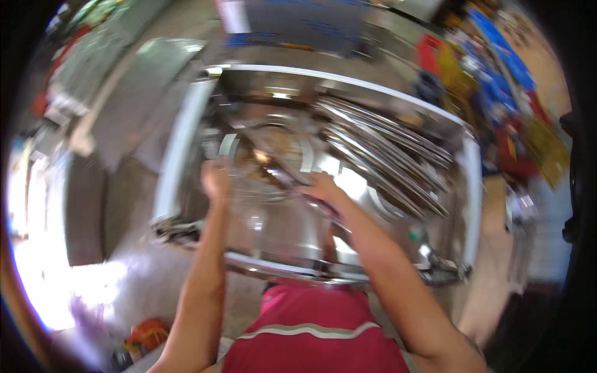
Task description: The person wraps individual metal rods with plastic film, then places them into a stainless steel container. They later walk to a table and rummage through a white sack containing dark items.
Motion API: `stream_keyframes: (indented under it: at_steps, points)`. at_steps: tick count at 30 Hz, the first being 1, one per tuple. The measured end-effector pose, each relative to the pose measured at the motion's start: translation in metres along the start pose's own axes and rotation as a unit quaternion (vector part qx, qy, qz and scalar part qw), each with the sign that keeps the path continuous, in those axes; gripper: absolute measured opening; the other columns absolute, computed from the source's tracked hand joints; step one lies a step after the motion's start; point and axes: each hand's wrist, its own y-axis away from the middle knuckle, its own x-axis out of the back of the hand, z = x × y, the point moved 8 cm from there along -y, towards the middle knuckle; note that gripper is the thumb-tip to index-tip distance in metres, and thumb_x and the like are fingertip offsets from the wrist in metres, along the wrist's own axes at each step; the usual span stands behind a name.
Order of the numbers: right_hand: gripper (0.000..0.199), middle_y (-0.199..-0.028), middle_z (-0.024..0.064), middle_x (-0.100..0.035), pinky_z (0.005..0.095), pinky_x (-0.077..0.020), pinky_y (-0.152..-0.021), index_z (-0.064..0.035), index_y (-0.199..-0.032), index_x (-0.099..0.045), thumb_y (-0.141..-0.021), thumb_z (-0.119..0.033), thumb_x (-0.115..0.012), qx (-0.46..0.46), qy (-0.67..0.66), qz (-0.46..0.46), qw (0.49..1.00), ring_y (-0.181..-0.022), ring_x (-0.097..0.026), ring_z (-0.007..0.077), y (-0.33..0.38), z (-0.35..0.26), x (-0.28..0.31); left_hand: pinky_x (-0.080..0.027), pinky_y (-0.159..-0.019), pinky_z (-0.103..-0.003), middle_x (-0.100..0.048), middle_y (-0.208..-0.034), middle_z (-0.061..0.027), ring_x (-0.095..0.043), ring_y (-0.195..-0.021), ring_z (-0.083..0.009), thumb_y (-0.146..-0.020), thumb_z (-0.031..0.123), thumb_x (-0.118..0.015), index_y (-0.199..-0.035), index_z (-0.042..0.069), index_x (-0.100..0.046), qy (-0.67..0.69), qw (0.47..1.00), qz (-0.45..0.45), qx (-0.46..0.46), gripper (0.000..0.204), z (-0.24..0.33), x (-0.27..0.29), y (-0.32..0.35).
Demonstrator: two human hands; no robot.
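A large rectangular stainless steel frame (311, 76) with a shiny metal panel inside it lies in front of me. My right hand (323, 189) is closed round a long narrow metal bar (281, 171), which slants across the panel from upper left to lower right. Beside the frame's left part is my left hand (216, 180), blurred, its fingers not clear. Just right of it shows a round metal ring (306, 152) on the panel. A bundle of shiny metal tubes (385, 152) rests inside the frame at the right.
Grey metal sheets (146, 87) lie on the floor at the far left. A blue-marked panel (298, 22) stands beyond the frame. Mixed red, yellow and blue items (497, 81) are heaped at the far right. An orange-red object (147, 336) sits at the lower left.
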Motion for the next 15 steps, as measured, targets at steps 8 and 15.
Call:
stream_keyframes:
  at_steps: [8,15]
  points:
    - [0.056,-0.112,0.0211,-0.069,0.0517,-0.0526,-0.092,-0.0053,-0.124,-0.064,-0.084,-0.041,-0.077,-0.135,-0.027,0.257,0.957,-0.102,-0.067,0.0408,0.123,0.028,0.077,-0.050,-0.091,-0.042,-0.072,-0.109,-0.0248,-0.068,-0.099,-0.0353,-0.103,0.034,-0.054,-0.116,-0.004,-0.070,0.179,0.978,-0.080,-0.072,0.043,0.020,-0.079,-0.018]
    - [0.049,-0.121,0.0295,-0.068,0.0518,-0.0519,-0.099,0.0015,-0.123,-0.064,-0.085,-0.029,-0.067,-0.567,0.016,0.263,0.780,-0.114,-0.066,0.0468,0.392,0.279,0.171,-0.047,-0.096,-0.043,-0.072,-0.110,-0.0231,-0.067,-0.106,-0.0356,-0.107,0.029,-0.040,-0.111,-0.004,-0.072,0.211,0.972,-0.053,-0.083,0.046,0.004,-0.088,-0.035]
